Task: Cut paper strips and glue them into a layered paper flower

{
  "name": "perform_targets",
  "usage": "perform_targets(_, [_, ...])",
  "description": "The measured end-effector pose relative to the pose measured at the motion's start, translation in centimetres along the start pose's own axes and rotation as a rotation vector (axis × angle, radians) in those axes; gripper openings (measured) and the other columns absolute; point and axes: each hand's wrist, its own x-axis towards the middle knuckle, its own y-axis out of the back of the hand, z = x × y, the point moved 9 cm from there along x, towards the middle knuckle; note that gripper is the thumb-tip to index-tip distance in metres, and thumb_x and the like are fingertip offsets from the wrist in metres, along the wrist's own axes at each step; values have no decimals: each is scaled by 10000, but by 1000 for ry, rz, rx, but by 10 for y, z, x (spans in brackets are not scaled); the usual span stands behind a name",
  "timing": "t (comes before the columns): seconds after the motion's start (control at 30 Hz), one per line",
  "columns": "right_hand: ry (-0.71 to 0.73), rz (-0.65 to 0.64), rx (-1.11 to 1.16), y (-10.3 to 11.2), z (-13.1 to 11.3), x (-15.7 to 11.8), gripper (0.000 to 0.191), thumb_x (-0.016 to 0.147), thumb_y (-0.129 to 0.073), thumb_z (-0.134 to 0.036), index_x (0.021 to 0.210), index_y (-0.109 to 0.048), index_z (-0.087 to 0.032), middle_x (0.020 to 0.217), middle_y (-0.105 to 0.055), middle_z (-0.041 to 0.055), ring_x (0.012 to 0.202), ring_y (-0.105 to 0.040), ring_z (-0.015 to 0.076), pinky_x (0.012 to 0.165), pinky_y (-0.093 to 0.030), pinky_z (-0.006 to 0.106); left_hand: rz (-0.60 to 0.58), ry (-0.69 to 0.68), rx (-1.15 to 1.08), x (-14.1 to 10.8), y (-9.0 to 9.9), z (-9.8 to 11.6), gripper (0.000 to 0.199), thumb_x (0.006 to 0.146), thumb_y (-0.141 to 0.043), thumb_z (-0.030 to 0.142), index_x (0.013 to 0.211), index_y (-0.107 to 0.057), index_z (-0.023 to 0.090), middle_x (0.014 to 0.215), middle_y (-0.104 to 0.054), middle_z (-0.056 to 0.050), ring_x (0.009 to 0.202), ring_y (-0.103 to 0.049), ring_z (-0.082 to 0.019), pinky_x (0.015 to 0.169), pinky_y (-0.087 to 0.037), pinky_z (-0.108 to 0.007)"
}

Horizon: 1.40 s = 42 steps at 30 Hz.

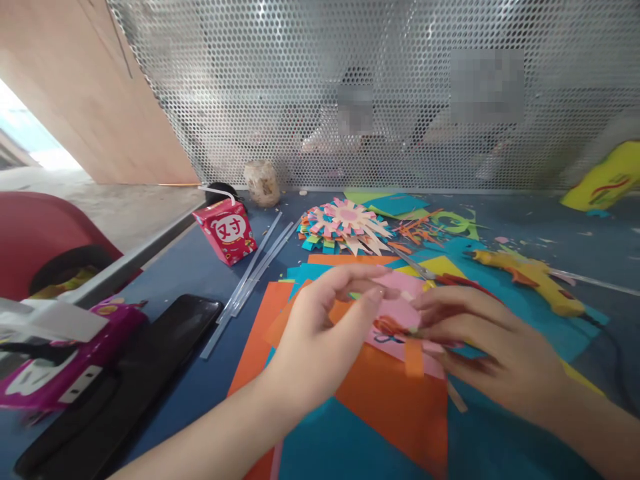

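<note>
My left hand [327, 327] reaches in from the lower left, with thumb and fingers pinched on a pale pink paper strip [406, 297]. My right hand [487, 340] comes from the right, fingers closed together at the strip's other end. A short orange paper strip [414, 358] hangs by its fingertips. Under the hands is pink paper [397, 283] with blurred orange and dark marks. Beneath it, orange sheets [400, 407] and blue sheets [330, 443] overlap. Scissors [425, 272] with red handles are partly hidden behind my right hand.
Paper rosettes [345, 223] and orange shreds [420, 230] lie beyond the hands. A yellow glue gun [535, 277] is on the right. Glue sticks [255, 280], a red drink carton [227, 230], a jar [263, 183] and a black phone [120, 380] are leftward. Perforated metal [300, 80] borders the back.
</note>
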Motion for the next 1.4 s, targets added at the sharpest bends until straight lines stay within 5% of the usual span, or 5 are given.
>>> perform_targets(0.13, [220,42,-220,10,-17,-8,229,803,-506,-92,974,-600,-212,1002,-651,48,898,-622,185,774,-528,279,149,142,32,0,18,-14,215,788,-530,270,989,-552,197,962,-619,-25,936,-562,-170,806,-404,-284])
perform_targets(0.33, [551,79,-493,6,-47,-22,214,756,-509,-42,856,-650,-168,975,-642,80,888,-585,252,749,-482,416,-251,452,-266,-12,-30,-39,356,697,-616,171,1027,-485,156,984,-620,-61,944,-581,-172,839,-415,-289])
perform_targets(0.5, [637,103,-539,2,-54,-28,160,744,-552,-68,770,-661,-182,1011,-619,67,872,-583,244,734,-492,435,-261,481,-369,-15,-42,-36,332,694,-583,60,995,-468,143,978,-622,-83,895,-601,-169,790,-444,-283])
perform_targets(1.13, [598,72,-526,-1,-53,-26,176,728,-510,-60,824,-627,-150,1064,-571,95,908,-565,263,749,-498,435,-254,407,-262,-12,-39,-43,398,652,-612,101,1016,-459,152,940,-596,-76,832,-592,-199,750,-450,-360])
perform_targets(1.4, [261,6,-278,5,-22,-19,284,801,-462,-58,1013,-567,-215,1123,-609,73,1045,-568,224,864,-506,365,-226,417,-380,-9,-33,-39,310,711,-580,138,1009,-493,133,740,-593,-13,691,-577,-107,706,-438,-246])
